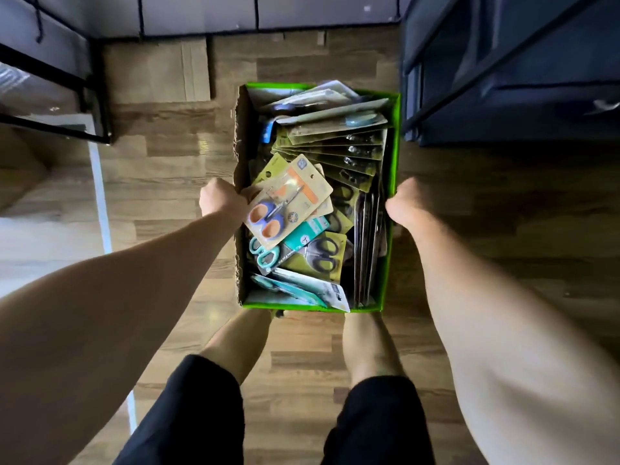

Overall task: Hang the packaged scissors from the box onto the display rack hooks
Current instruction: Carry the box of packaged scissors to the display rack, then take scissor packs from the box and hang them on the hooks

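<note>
Black shorts point(201, 414) and two bare legs fill the near edge of the view, standing on a wood-plank floor point(161, 169). Just beyond the legs sits the box point(391, 203), open-topped, with bright green edges and a raw cardboard wall on its left side. Both forearms reach down to it. The left hand point(219, 201) is closed over the left wall about midway along, fingers curled and hidden inside against the contents. The right hand point(404, 204) wraps the right green wall at the same depth, its fingers also curled out of sight.

Inside the box lie the packaged scissors point(288, 206), heaped loosely. On top, touching the left hand, is a tan card holding a pair with blue and orange handles. Nearer lie a teal-handled pair and a black-handled pair on an olive card. Along the right wall several cards stand on edge, and towards the far end olive cards fan out in overlapping rows.

Farther left is a flat sheet of cardboard point(157, 72) and a black metal frame point(84, 92). At far right stands a dark blue shelving unit point(503, 78).
</note>
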Motion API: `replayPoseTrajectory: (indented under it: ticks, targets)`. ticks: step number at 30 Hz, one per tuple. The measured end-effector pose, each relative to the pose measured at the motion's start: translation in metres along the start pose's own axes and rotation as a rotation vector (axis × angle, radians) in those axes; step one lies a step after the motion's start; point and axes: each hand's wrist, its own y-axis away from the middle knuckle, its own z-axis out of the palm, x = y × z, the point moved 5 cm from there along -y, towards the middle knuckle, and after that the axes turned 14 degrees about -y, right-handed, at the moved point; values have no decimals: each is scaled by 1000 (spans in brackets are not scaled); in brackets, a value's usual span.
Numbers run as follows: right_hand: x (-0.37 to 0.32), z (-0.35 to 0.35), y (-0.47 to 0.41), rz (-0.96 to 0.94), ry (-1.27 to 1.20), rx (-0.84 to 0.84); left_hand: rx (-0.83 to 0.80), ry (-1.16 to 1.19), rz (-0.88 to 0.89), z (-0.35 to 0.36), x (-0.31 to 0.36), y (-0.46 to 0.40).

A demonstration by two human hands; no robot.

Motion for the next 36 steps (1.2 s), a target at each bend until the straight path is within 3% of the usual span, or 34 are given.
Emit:
replayPoseTrajectory:
  ticks: [16,19,23,26,30,33,36]
  targets:
    - [38,81,-200,-105,94,120,24,111,-7,187,52,-133]
    - [49,82,-201,-84,-9,73,12,151,7,188,46,-135]
    - [69,90,-178,59,-320,-15,-213,426,-48,186,33,-125]
    - [69,101,-160,63,-400,-6,-328,460,-7,180,36,-109]
    - [62,91,-139,36,-497,129,-290,381,21,163,30,-97]
    - [41,81,-119,-118,-490,236,-252,287,40,146,29,-97]
    - [15,86,-101,-263,-486,232,-212,151,143,125,43,-95]
